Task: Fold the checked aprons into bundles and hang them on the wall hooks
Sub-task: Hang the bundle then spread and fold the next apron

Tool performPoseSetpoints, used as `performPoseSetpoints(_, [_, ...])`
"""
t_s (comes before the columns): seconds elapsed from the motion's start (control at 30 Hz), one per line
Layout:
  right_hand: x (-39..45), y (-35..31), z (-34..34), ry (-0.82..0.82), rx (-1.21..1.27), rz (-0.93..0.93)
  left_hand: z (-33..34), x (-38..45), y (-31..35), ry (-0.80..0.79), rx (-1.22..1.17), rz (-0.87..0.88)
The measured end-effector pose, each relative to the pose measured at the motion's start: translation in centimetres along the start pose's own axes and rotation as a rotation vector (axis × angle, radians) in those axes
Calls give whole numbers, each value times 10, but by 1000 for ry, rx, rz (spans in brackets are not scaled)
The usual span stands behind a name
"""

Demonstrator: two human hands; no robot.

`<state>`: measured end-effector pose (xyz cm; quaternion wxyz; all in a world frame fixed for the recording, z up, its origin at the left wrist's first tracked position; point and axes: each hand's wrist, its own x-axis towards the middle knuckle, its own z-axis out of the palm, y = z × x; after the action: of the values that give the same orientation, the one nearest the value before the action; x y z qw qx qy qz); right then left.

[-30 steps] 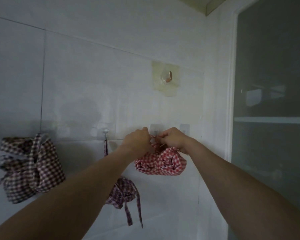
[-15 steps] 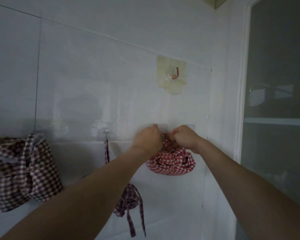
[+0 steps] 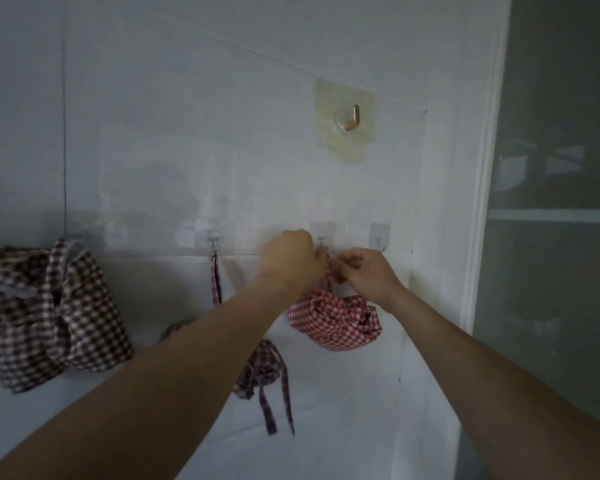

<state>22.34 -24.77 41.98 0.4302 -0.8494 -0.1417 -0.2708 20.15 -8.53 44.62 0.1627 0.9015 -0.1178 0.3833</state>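
Observation:
A red checked apron bundle [image 3: 336,322] hangs against the white tiled wall just below a clear adhesive hook [image 3: 322,234]. My left hand [image 3: 291,263] and my right hand [image 3: 368,273] both pinch the bundle's strap right under that hook. A dark purple checked bundle [image 3: 262,370] hangs by its strap from the hook to the left [image 3: 212,237], partly hidden by my left forearm. A brown checked bundle [image 3: 54,317] hangs at the far left.
Another clear hook [image 3: 379,233] is bare to the right of my hands. A copper hook [image 3: 353,118] on a yellowed pad sits higher up. A white door frame [image 3: 482,188] and a dark glass panel [image 3: 561,202] stand on the right.
My hands have shifted slightly on the red bundle's strap, and the clear hook above them now shows. The camera has moved closer.

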Motion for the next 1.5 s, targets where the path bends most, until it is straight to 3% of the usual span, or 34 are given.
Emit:
performPoseSetpoints(0.07, [-12, 11, -1, 84, -6, -3, -4, -7, 6, 168, -57, 81])
performPoseSetpoints(0.17, [-36, 32, -4, 234, -3, 32, -6, -26, 27, 425, -303, 350])
performPoseSetpoints(0.23, [-52, 45, -7, 300, -31, 64, 0, -46, 46, 453, -446, 523])
performPoseSetpoints(0.3, [-73, 64, -11, 296, -118, 135, 20, -71, 62, 317, -544, 573])
performPoseSetpoints(0.4, [-117, 101, -12, 236, -60, 260, 67, -118, 69, -17, -606, 492])
performPoseSetpoints(0.53, [-194, 149, -4, 86, 31, 483, 150, -197, 53, -599, -673, 197])
performPoseSetpoints(0.7, [-294, 203, 24, -86, -33, 705, 247, -320, 20, -1043, -430, -91])
performPoseSetpoints(0.87, [-391, 243, 64, -610, -238, 910, 295, -434, -10, -1268, -148, -318])
performPoseSetpoints(0.97, [-453, 256, 80, -696, -242, 917, 285, -470, -17, -1427, -59, -266])
performPoseSetpoints(1.07, [-507, 274, 103, -769, -308, 927, 291, -490, -24, -1470, -37, -192])
performPoseSetpoints(1.2, [-540, 290, 131, -707, -419, 964, 294, -500, -30, -1380, -85, -295])
performPoseSetpoints(1.27, [-537, 288, 138, -624, -434, 1011, 293, -497, -35, -1340, -123, -422])
performPoseSetpoints(1.4, [-517, 292, 158, -479, -413, 910, 287, -481, -51, -1050, -152, -724])
performPoseSetpoints(1.5, [-494, 299, 170, -438, -304, 858, 282, -459, -64, -855, -411, -920])
